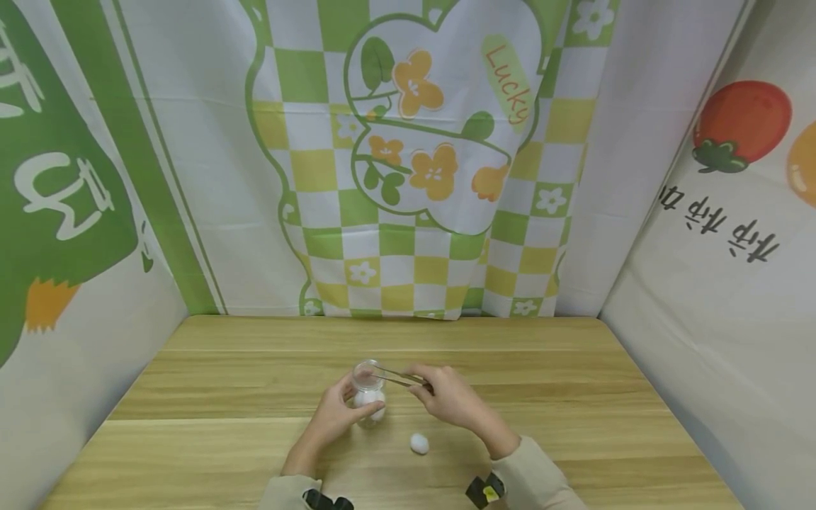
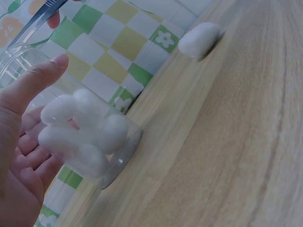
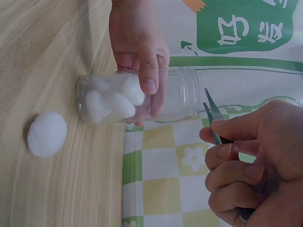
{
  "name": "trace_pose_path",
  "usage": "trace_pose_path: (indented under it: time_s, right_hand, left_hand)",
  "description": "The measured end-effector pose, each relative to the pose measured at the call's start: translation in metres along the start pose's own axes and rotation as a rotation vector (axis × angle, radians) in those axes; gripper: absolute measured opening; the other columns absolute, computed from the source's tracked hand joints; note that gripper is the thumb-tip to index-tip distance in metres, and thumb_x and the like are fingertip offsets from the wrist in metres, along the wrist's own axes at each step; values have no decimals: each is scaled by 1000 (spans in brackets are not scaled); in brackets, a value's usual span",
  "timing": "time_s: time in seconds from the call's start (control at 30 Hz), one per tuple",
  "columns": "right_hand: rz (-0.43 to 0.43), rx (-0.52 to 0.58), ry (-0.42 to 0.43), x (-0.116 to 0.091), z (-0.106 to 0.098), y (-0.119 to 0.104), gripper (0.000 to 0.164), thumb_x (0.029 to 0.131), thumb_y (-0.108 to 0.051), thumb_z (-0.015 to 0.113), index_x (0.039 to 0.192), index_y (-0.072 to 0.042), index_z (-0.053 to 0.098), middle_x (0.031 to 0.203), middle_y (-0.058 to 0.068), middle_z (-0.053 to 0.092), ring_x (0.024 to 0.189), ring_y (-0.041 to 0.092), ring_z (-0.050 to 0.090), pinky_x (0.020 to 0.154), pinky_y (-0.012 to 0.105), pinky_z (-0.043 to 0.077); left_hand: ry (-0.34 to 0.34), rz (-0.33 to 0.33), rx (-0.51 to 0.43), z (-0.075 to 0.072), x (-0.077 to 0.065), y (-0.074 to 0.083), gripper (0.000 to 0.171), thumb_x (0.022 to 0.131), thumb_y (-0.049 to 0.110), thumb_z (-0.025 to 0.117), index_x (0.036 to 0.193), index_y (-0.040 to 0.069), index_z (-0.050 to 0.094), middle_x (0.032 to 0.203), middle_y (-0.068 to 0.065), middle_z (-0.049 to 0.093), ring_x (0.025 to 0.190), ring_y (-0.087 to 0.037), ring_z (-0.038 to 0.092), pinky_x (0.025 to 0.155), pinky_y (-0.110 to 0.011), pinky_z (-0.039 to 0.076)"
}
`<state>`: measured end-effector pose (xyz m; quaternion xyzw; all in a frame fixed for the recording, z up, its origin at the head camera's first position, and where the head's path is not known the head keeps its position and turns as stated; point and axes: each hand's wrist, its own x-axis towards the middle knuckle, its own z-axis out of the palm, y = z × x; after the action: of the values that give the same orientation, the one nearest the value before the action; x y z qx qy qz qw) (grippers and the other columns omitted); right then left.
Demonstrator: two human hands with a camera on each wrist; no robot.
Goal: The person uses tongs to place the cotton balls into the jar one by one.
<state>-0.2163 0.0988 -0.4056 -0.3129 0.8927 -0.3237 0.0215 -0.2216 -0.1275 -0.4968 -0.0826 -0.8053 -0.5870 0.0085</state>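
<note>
A clear jar [image 3: 165,101] stands upright on the table with several white cotton balls [image 2: 87,135] in its lower part. My left hand [image 1: 338,413] grips it round the side, thumb across the front. In my right hand [image 1: 449,398] I pinch metal tweezers [image 1: 398,380], their tips apart with nothing between them and right at the jar's open mouth. The right wrist view shows the tweezer tips [image 3: 207,97] just beyond the rim. One loose cotton ball [image 1: 418,444] lies on the table in front of the jar, between my forearms.
The wooden table [image 1: 223,397] reaches back to a green and white checked curtain [image 1: 395,276]. Printed cloth walls [image 1: 701,297] border it left and right. Dark straps with small devices [image 1: 486,490] sit at both sleeve cuffs.
</note>
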Motion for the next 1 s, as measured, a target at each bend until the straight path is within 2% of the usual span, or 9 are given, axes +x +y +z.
trace_pose_path:
  time_s: [0.2, 0.43, 0.67, 0.8, 1.0]
  right_hand:
    - [10, 8, 13, -4, -3, 3, 29, 95, -8, 57, 123, -1, 61, 60, -1, 53, 48, -2, 35, 41, 9, 30]
    - [-65, -21, 35, -9, -5, 7, 28, 95, -7, 56, 121, 4, 60, 57, -10, 42, 47, -5, 29, 40, 7, 26]
    - [-5, -7, 14, -10, -6, 9, 29, 95, -7, 57, 123, 1, 61, 60, -3, 50, 48, -3, 33, 42, 9, 30]
    - [-8, -12, 13, -11, -6, 11, 29, 95, -8, 57, 123, 0, 61, 63, 1, 55, 49, -3, 35, 43, 10, 31]
    - [-7, -18, 11, -13, -8, 11, 30, 95, -7, 57, 123, -1, 61, 60, -5, 47, 48, -3, 32, 43, 7, 27]
  left_hand:
    - [9, 3, -1, 1, 1, 0, 71, 77, 22, 81, 139, 11, 49, 137, -16, 58, 131, -40, 52, 113, -58, 40]
    - [12, 21, 3, 1, 1, 2, 67, 78, 20, 80, 137, 8, 50, 135, -18, 59, 129, -39, 54, 112, -56, 42]
    - [16, 18, -9, 1, 1, 3, 67, 78, 19, 80, 137, 10, 51, 136, -16, 60, 129, -37, 54, 112, -55, 42]
    - [14, 22, -6, 1, 0, 3, 66, 78, 19, 80, 136, 10, 51, 135, -16, 60, 129, -37, 54, 112, -56, 42]
    - [20, 18, -10, 2, 1, 3, 65, 78, 20, 80, 135, 9, 53, 135, -16, 60, 129, -36, 54, 112, -55, 42]
